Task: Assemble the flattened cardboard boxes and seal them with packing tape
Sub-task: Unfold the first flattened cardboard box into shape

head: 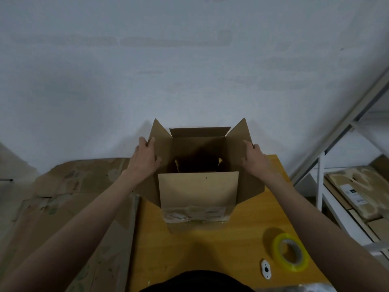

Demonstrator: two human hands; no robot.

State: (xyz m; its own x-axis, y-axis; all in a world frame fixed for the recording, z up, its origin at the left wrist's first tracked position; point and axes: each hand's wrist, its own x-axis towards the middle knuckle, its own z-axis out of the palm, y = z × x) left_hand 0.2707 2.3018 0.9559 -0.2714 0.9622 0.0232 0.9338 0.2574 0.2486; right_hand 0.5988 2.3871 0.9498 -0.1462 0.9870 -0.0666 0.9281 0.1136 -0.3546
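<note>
An open brown cardboard box (197, 192) stands upright on the wooden table (210, 247), its top flaps spread and its inside dark. My left hand (146, 158) grips the left side flap near its upper edge, fingers curled over the rim. My right hand (255, 158) holds the right side flap the same way. The near flap stands up toward me and the far flap leans back toward the wall. A roll of yellowish clear packing tape (290, 251) lies on the table at the front right, apart from both hands.
A small white oval cutter (266, 268) lies beside the tape. Flattened cardboard sheets (63, 197) lie to the table's left. A white metal shelf (357, 192) with packed cartons stands at the right. A pale wall rises right behind the box.
</note>
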